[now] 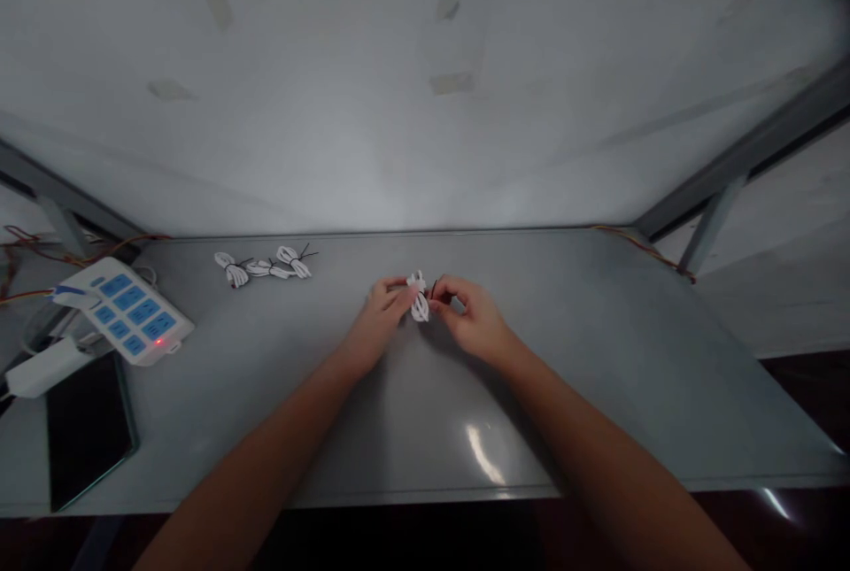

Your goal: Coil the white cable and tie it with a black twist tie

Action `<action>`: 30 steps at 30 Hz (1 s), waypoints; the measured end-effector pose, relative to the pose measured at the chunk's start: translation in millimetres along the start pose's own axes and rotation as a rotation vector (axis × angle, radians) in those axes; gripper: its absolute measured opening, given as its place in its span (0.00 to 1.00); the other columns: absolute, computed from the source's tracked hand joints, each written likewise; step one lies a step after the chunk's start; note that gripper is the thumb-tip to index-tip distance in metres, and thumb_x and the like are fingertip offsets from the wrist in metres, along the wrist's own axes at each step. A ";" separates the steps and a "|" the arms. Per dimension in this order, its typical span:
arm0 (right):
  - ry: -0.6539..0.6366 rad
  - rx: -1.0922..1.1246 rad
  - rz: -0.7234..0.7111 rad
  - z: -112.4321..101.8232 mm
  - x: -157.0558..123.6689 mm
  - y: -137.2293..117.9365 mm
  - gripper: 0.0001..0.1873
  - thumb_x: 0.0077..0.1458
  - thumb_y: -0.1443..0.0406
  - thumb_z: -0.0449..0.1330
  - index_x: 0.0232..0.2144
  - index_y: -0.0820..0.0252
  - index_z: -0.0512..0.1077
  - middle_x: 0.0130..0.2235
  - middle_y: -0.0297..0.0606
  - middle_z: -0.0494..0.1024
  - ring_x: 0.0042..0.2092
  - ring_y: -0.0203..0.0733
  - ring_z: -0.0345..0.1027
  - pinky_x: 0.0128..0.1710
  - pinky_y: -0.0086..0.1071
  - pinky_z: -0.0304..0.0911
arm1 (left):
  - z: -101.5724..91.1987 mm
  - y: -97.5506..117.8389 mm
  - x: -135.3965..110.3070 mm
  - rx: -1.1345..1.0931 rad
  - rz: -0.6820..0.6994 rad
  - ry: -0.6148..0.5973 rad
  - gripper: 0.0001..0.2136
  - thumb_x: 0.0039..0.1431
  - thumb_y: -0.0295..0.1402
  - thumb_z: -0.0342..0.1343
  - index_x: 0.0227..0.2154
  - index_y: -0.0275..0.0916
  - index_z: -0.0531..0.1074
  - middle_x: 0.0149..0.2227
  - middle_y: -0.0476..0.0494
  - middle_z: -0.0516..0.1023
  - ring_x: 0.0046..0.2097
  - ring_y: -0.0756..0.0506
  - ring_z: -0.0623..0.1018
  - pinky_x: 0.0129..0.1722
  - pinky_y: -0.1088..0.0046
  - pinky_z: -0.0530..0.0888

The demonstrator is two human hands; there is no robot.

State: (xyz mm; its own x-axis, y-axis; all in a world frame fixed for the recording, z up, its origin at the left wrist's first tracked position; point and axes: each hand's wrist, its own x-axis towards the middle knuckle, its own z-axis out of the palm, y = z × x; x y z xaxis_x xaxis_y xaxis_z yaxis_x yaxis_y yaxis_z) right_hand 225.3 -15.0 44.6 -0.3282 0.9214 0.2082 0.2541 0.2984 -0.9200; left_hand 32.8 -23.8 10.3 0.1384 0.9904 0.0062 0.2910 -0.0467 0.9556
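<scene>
A bundled white cable (419, 307) is held up between my hands over the middle of the grey table. My left hand (383, 312) grips the bundle from its left side, thumb and fingers closed on it. At the bundle's right side, my right hand (465, 310) pinches a thin dark twist tie (434, 290) that comes off the cable's middle. Further left on the table lie three more white cable bundles (293, 261), each with a dark tie around it.
On the left stands a white power strip (150, 352) with blue sockets and a lit red light. Beside it are a white adapter (50, 367) and a dark tablet (89, 429). A pale wall (372, 111) rises behind the table (598, 358). Coloured wires run at both rear corners.
</scene>
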 end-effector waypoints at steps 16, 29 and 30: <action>0.072 0.260 0.295 -3.3 9.2 20.4 0.14 0.48 0.56 0.67 0.23 0.57 0.70 0.20 0.29 0.69 0.23 0.35 0.61 0.26 0.31 0.55 | -1.3 7.7 -7.1 0.298 0.478 -0.005 0.18 0.66 0.22 0.51 0.39 0.46 0.85 0.50 0.40 0.70 0.44 0.47 0.77 0.48 0.64 0.78; 0.060 0.536 0.320 8.1 9.5 25.0 0.15 0.47 0.55 0.72 0.25 0.58 0.73 0.24 0.32 0.74 0.27 0.37 0.66 0.34 0.36 0.64 | 6.4 6.8 2.5 -0.363 -0.182 0.017 0.16 0.47 0.33 0.73 0.34 0.38 0.71 0.38 0.42 0.82 0.41 0.44 0.83 0.45 0.64 0.78; 0.050 0.558 0.345 7.3 9.6 23.9 0.15 0.46 0.56 0.72 0.24 0.58 0.74 0.24 0.32 0.75 0.27 0.38 0.67 0.34 0.36 0.65 | 6.9 7.2 2.3 -0.366 -0.181 0.029 0.17 0.47 0.32 0.73 0.35 0.38 0.70 0.36 0.43 0.82 0.40 0.44 0.83 0.45 0.64 0.78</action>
State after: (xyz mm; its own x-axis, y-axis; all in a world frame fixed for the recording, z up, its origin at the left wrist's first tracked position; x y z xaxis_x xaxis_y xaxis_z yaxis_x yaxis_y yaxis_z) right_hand 221.6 -0.8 22.2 -0.2661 0.9556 -0.1263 -0.1775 -0.1774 -0.9680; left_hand 41.8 -22.7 15.1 0.0880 0.9819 -0.1680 -0.0489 0.1727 0.9838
